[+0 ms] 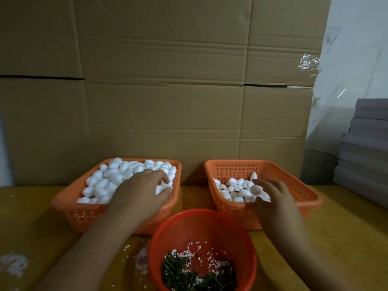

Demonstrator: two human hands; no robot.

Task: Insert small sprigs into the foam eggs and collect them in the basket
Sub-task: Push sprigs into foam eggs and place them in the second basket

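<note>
An orange basket (69,208) at the left is heaped with plain white foam eggs (109,179). My left hand (142,190) reaches into its right side, and its curled fingers grip one egg (163,189). A second orange basket (304,185) at the right holds a smaller pile of eggs (235,190). Over that pile my right hand (275,198) holds a foam egg (256,189) at its fingertips. A round red bowl (201,223) at the front centre holds dark green sprigs (197,276) mixed with white foam crumbs.
A wall of flattened cardboard (168,91) stands right behind the baskets. Grey flat boxes (365,148) are stacked at the right edge. White foam crumbs (14,263) lie scattered on the yellow wooden table (346,238).
</note>
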